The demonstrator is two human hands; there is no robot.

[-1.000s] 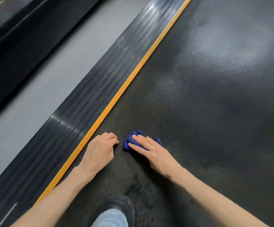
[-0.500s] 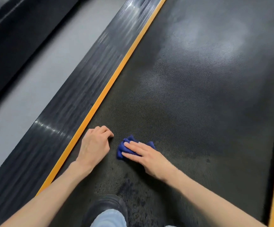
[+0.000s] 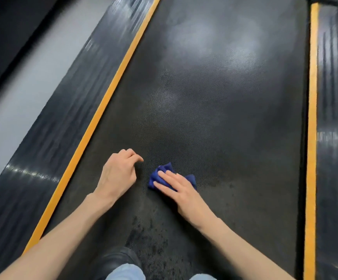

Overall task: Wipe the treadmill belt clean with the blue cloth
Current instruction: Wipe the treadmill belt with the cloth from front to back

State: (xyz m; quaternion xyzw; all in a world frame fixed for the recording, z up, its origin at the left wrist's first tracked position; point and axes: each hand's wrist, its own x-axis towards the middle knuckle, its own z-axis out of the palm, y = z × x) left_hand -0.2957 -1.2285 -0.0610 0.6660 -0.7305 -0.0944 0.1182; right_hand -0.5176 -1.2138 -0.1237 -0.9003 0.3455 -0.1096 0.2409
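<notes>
The black textured treadmill belt (image 3: 214, 110) fills the middle of the view, with pale smudges far up and dark specks near me. A crumpled blue cloth (image 3: 160, 174) lies on the belt. My right hand (image 3: 181, 190) presses it down with flat, straight fingers. To the left of the cloth, a small gap away, my left hand (image 3: 117, 174) rests on the belt with its fingers loosely curled, holding nothing.
Orange stripes (image 3: 95, 126) (image 3: 311, 122) border the belt on both sides, with ribbed black side rails (image 3: 59, 122) (image 3: 335, 118) beyond. Grey floor (image 3: 18, 102) lies to the left. My dark shoe (image 3: 115, 259) and jeans show at the bottom edge.
The view has swung right, so the right orange stripe and rail now show. Both hands and the cloth sit further right in view; my right hand still presses the cloth.
</notes>
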